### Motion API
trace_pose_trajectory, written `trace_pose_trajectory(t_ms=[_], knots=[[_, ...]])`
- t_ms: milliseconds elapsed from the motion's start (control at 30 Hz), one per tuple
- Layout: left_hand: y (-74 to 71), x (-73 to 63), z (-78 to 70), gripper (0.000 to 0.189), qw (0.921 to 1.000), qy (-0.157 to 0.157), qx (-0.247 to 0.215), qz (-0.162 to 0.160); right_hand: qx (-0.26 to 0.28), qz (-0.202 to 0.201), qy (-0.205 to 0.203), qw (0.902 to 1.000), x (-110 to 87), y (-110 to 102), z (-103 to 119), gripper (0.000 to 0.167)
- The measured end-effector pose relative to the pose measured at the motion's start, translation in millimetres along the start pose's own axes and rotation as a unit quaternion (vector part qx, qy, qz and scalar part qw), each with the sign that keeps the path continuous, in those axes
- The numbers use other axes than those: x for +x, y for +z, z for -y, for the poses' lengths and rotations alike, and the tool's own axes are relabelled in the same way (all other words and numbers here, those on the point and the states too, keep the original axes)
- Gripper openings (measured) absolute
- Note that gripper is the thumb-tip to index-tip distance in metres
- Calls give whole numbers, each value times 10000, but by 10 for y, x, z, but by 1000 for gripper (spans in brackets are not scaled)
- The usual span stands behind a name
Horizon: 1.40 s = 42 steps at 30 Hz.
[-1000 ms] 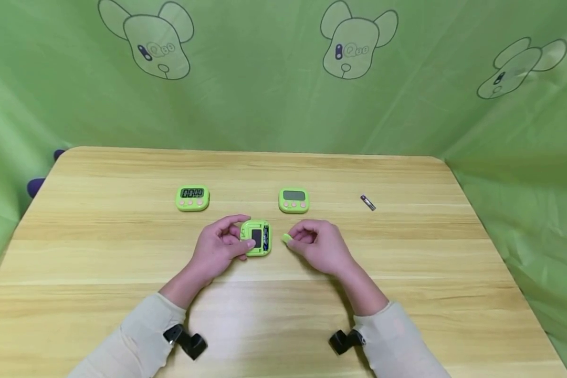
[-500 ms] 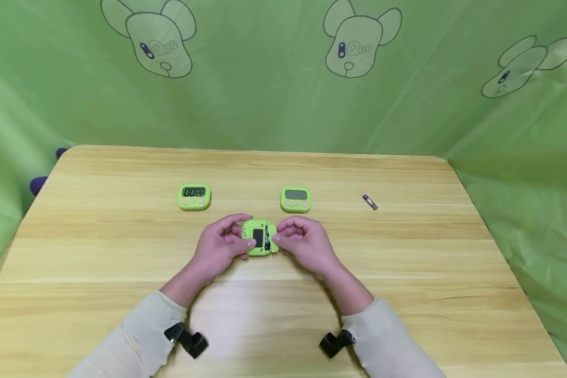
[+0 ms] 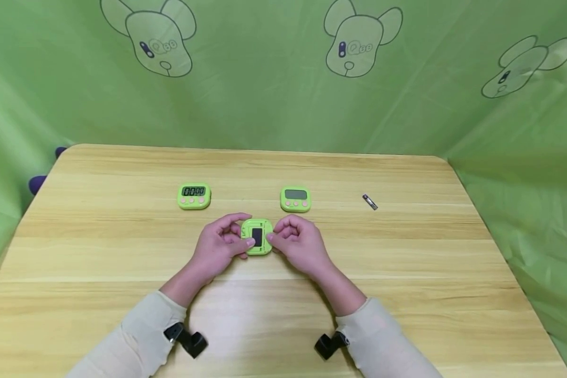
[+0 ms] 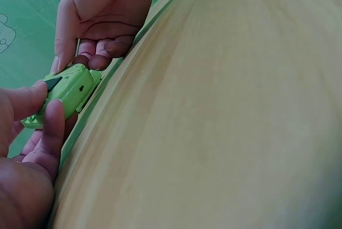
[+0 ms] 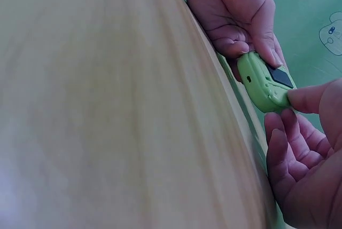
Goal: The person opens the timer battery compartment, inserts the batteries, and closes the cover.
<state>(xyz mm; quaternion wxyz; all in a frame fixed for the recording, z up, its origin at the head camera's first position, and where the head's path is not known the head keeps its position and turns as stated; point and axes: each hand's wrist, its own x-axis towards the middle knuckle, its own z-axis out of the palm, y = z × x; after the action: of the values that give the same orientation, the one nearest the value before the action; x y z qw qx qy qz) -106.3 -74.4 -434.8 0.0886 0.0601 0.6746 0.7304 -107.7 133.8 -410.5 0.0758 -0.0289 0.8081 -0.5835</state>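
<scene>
A green digital timer (image 3: pixel 263 224) is held back side up over the table, its dark rectangular patch (image 5: pixel 280 77) facing me. My left hand (image 3: pixel 220 240) grips its left side, thumb on the back and fingers around the edge. At the right edge, my right hand (image 3: pixel 302 242) pinches the small green battery cover (image 5: pixel 279 97), which lies over the battery slot. The right thumb presses on this cover while the other fingers curl beside and under the edge. No battery shows in the slot now.
Face up on the wooden table (image 3: pixel 123 241) lie a timer with digits on its display (image 3: pixel 194 196) and a timer with a blank display (image 3: pixel 295 199). A loose small battery (image 3: pixel 370 202) lies to the right. Green curtain (image 3: pixel 274 105) hangs behind the table.
My right hand has moved left with the battery cover, from apart to the timer's right edge. The cover now hides the battery that showed in the slot. The left hand has stayed nearly still.
</scene>
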Motion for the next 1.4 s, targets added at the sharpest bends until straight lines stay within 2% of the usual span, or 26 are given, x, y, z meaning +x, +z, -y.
trace_pose_trajectory(t_ms=[200,333,500,833,1000,1167,1333,1400], knots=[[-6,3,6,51,9999,-32,-104,35,521,163,66,9985,0,-64,-41,16],[-13,9,7,52,9997,-23,-226,118,686,555,140,9960,17,-104,-81,24],[-32,0,-8,51,9995,-64,-274,127,691,1034,288,9918,45,-108,-82,24],[-35,-9,-26,48,9998,-39,-209,45,765,852,316,9929,44,-71,-31,19],[-9,-2,-14,48,9997,-126,-163,-108,876,390,309,9949,28,-2,-33,22],[18,20,5,47,9990,-268,-99,-351,755,-71,-119,9970,5,89,-42,31],[24,29,6,44,9977,-376,-205,-522,104,46,-889,9960,-22,140,-52,57],[23,32,1,44,9973,-378,-318,-550,-59,97,-1124,9936,-19,160,-36,60]])
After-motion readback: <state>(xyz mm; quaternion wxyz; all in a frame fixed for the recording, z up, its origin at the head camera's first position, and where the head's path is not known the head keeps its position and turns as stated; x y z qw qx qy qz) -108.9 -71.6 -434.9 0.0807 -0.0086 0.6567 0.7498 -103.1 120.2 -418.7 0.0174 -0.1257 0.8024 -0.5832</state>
